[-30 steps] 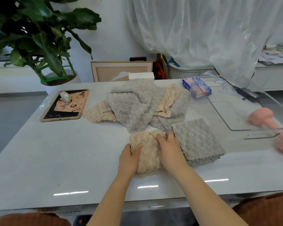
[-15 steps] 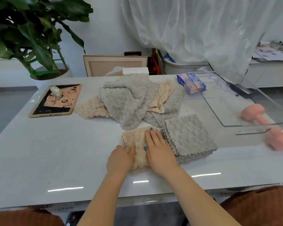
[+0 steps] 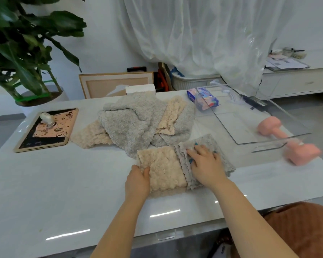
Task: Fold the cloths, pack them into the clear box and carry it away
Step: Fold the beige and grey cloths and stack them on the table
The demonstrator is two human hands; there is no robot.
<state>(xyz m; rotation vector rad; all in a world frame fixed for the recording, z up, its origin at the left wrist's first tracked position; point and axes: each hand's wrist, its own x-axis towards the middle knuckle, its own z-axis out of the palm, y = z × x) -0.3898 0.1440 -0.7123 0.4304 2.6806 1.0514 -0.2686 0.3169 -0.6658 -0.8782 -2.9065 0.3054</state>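
While a heap (image 3: 138,120) is waiting left of the unfilled clear box (image 3: 250,118), your left hand (image 3: 137,181) is pinching a folded beige cloth (image 3: 162,168), right hand (image 3: 206,164) flat on a grey stack (image 3: 207,141).

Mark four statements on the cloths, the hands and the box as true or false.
1. The right hand rests on the folded grey cloth. True.
2. The folded beige cloth lies inside the clear box. False: it lies on the table beside the grey one, with the left hand at its left edge.
3. A pile of unfolded cloths, grey and beige, lies behind the two folded ones. True.
4. The pink dumbbell lies on the tablet. False: it is on the table's right side by the clear box, and the tablet is on the left.
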